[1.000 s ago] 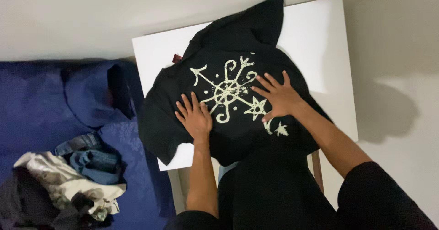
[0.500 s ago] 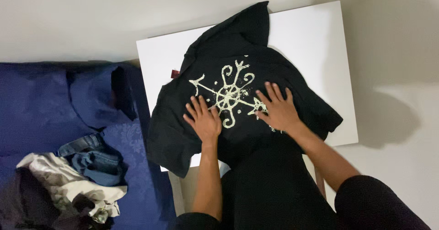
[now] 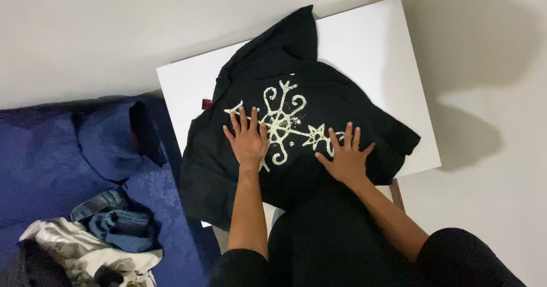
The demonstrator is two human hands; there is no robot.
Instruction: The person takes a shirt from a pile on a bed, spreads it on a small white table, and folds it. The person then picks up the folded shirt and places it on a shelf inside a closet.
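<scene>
While both palms press flat, fingers spread and gripping nothing, the left hand point(image 3: 249, 140) and right hand point(image 3: 345, 160) rest on the black T-shirt point(image 3: 296, 133) spread over the white worktop point(image 3: 376, 53). Left lies a blue bed point(image 3: 51, 150) with crumpled clothes point(image 3: 108, 235); beyond, a pale wall point(image 3: 142, 19).

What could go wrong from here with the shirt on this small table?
The black shirt hangs over the near edge of the white table, so it may slide off as both palms push. The left hand and right hand press flat on bunched cloth, so wrinkles could get pressed in, especially at the folded upper sleeve.
</scene>
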